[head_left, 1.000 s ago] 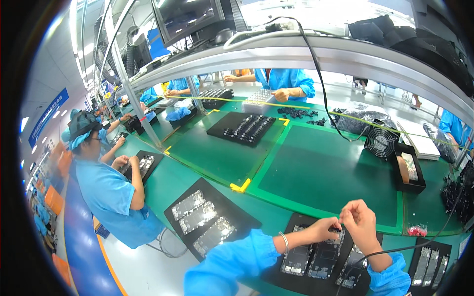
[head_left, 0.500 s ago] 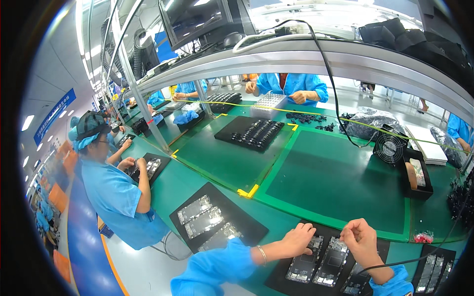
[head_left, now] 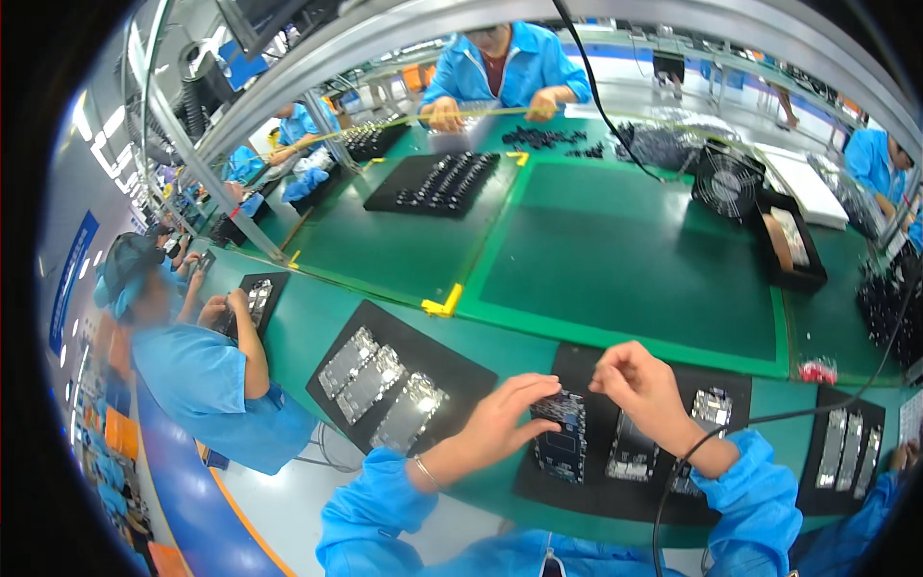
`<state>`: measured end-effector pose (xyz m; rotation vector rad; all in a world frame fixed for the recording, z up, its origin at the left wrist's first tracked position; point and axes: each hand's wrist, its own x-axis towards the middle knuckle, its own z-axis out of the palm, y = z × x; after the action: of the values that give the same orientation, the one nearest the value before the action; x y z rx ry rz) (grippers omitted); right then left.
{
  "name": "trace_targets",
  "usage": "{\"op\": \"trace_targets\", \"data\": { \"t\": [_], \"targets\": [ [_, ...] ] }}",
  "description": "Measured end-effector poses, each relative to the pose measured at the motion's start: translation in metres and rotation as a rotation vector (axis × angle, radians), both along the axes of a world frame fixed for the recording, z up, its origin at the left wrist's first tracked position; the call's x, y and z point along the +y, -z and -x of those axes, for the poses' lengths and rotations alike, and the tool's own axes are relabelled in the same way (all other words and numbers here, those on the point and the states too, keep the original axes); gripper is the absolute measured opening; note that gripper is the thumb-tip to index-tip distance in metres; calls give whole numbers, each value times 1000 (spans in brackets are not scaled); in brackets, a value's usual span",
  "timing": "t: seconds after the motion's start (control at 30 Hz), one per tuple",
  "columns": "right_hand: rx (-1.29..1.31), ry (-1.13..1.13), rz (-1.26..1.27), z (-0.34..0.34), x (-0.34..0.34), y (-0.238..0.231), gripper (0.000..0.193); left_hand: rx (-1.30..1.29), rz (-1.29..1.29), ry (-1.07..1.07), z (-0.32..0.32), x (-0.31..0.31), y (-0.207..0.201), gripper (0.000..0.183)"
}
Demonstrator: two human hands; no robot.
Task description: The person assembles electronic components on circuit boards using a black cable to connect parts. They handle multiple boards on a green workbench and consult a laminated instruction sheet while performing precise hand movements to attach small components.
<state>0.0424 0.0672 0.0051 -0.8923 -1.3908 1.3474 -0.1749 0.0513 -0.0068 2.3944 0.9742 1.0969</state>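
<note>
Thumb and fingers of my left hand (head_left: 502, 415) are closed on the upper left edge of a dark phone frame with a circuit board (head_left: 561, 444). It looks slightly raised at the left side of a black mat (head_left: 596, 495). A second phone frame (head_left: 632, 460) lies beside it, partly under my right hand (head_left: 642, 387). Farther right is another phone frame (head_left: 710, 409), its middle hidden by my right wrist. My right thumb and index finger are pinched together above the mat; anything between them is too small to make out. A black cord (head_left: 769, 417) runs by that wrist.
To the left, a second black mat (head_left: 447, 361) carries three silvery phone frames (head_left: 411, 412). Another mat with narrow parts (head_left: 848, 447) lies at right. Beyond are a small fan (head_left: 728, 180), a black box (head_left: 794, 245) and a red packet (head_left: 817, 370). Co-workers sit at left and opposite.
My view has tipped downward. My left hand has taken hold of the leftmost phone frame, which has shifted left from the one beside it. My right hand stays pinched.
</note>
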Motion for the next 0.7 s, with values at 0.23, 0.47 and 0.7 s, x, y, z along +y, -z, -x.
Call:
{"op": "trace_targets", "data": {
  "t": [0.23,0.47,0.7],
  "targets": [
    [-177,-116,46,11,-24,-14,12,-87,-97,6,7,-16,4,59],
    [-246,-152,4,14,-31,-16,8,-123,-119,-12,7,-19,7,55],
    [-294,-134,-59,13,-36,-17,10,-98,-126,-14,8,-18,7,59]
  ]
}}
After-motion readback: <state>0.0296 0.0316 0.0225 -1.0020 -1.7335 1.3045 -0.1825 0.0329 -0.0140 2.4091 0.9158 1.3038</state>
